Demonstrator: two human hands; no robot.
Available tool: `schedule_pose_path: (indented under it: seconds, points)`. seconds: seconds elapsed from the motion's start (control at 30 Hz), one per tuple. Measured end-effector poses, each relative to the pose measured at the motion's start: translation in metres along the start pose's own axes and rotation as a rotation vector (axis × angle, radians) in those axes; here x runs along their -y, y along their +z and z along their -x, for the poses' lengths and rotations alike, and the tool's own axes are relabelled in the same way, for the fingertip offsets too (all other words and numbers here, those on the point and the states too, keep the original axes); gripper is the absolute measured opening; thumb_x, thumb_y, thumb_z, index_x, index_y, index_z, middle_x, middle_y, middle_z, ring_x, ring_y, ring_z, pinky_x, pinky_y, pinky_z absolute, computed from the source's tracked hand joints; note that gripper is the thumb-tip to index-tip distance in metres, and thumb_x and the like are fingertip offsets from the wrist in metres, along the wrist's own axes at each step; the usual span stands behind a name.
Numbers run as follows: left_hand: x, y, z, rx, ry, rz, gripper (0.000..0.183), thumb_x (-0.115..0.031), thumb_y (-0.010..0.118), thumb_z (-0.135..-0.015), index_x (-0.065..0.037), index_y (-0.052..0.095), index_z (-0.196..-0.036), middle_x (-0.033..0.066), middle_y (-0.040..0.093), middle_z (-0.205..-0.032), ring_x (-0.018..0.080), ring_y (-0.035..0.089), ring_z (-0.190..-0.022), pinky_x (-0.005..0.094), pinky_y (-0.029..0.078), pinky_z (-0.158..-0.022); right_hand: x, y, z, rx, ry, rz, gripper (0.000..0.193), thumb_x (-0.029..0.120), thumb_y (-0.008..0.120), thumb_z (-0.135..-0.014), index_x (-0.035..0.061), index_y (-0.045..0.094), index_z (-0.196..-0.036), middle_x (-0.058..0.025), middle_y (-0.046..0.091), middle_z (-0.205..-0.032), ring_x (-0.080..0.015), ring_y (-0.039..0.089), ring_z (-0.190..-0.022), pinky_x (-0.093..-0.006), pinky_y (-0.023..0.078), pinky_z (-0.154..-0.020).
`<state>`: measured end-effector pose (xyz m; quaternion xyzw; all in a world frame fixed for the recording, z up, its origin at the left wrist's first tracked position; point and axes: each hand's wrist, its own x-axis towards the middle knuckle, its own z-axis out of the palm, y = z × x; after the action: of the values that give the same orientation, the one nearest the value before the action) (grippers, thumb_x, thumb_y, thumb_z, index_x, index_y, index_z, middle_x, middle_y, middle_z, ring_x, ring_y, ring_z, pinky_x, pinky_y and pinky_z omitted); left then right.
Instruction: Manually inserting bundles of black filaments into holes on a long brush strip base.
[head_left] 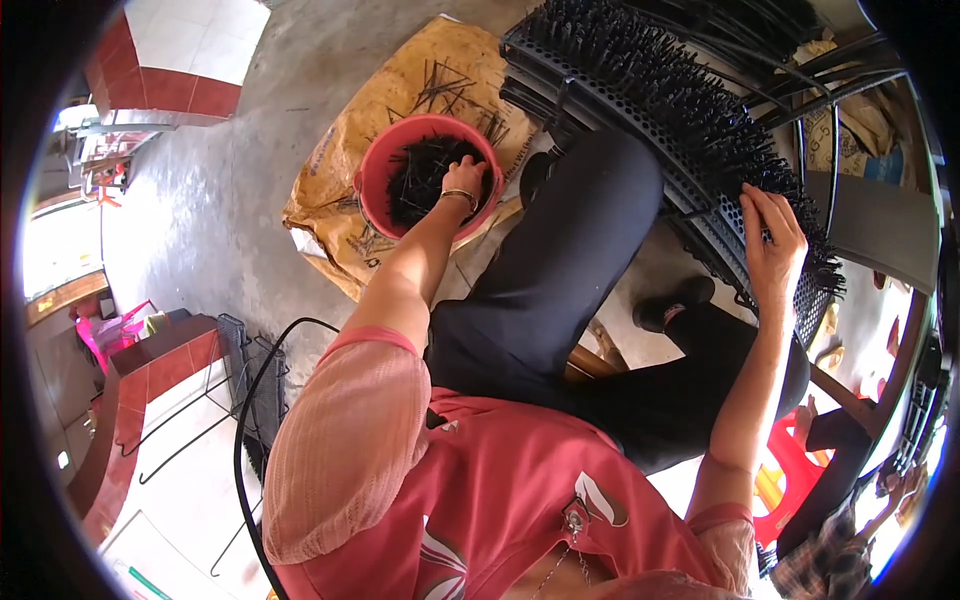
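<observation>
My left hand [464,180] reaches into a red bucket [368,190] of thin black sticks [415,180]. Its fingers are curled among the sticks near the right rim, and what they hold is hidden. My right hand [775,245] is at the long black perforated rack [640,118], thumb and forefinger pinched close together at its holes. Whatever lies between those fingertips is too small to make out. Many short black pieces [660,75] stand upright in dense rows along the rack, and some rows of holes at its near edge show bare.
Under the bucket lies a yellow woven sack [340,130] with loose black sticks [450,85] on it. My knees are close to the rack. A red plastic stool [790,480] and another person's bare foot [803,420] are at right. Wire racks [250,370] stand at left.
</observation>
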<state>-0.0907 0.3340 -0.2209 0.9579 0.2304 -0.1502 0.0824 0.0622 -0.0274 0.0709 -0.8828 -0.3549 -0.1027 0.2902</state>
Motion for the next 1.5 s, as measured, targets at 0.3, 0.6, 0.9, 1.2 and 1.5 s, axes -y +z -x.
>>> schedule_pose_path:
  seconds: [0.3, 0.6, 0.9, 1.2, 1.5]
  points:
    - [0.016, -0.005, -0.003, 0.022, 0.096, 0.016, 0.037, -0.008, 0.069, -0.068, -0.018, 0.062, -0.103, 0.0121, 0.054, -0.107, 0.0340, 0.058, -0.095, 0.0402, 0.052, -0.079, -0.001, 0.001, -0.001, -0.007, -0.027, 0.023, 0.013, 0.003, 0.063, -0.082, 0.0003, 0.066, -0.095, -0.0109, 0.063, -0.085, -0.0215, 0.064, -0.073, -0.0290, 0.051, -0.064]
    - [0.036, -0.034, 0.014, -0.055, 0.180, 0.207, 0.028, -0.006, 0.067, -0.066, -0.015, 0.063, -0.092, 0.0121, 0.055, -0.097, 0.0328, 0.059, -0.091, 0.0416, 0.051, -0.076, -0.002, 0.002, 0.000, 0.003, -0.016, 0.036, 0.013, 0.003, 0.063, -0.082, 0.0011, 0.066, -0.095, -0.0112, 0.063, -0.086, -0.0223, 0.064, -0.073, -0.0293, 0.051, -0.064]
    - [0.078, -0.070, 0.007, -0.221, 0.189, 0.392, 0.021, -0.005, 0.069, -0.065, -0.010, 0.064, -0.086, 0.0138, 0.061, -0.087, 0.0325, 0.060, -0.085, 0.0398, 0.049, -0.079, 0.000, 0.000, 0.002, 0.029, 0.005, -0.021, 0.014, 0.002, 0.060, -0.085, -0.0007, 0.064, -0.097, -0.0105, 0.062, -0.085, -0.0207, 0.061, -0.073, -0.0282, 0.048, -0.067]
    - [0.086, -0.036, 0.005, -0.103, 0.035, 0.492, 0.031, -0.015, 0.075, -0.068, -0.013, 0.063, -0.096, 0.0141, 0.061, -0.096, 0.0309, 0.060, -0.092, 0.0369, 0.048, -0.084, 0.004, -0.002, 0.005, 0.034, -0.012, -0.018, 0.014, 0.003, 0.061, -0.084, -0.0012, 0.064, -0.097, -0.0120, 0.063, -0.086, -0.0231, 0.062, -0.075, -0.0296, 0.049, -0.067]
    - [0.014, -0.087, 0.014, 0.190, -0.061, -0.150, 0.075, -0.034, 0.085, -0.056, -0.017, 0.054, -0.123, 0.0099, 0.046, -0.132, 0.0289, 0.042, -0.124, 0.0534, 0.032, -0.098, 0.000, -0.003, 0.005, 0.035, -0.026, 0.006, 0.013, 0.004, 0.061, -0.084, -0.0009, 0.065, -0.096, -0.0131, 0.063, -0.086, -0.0251, 0.063, -0.074, -0.0308, 0.049, -0.066]
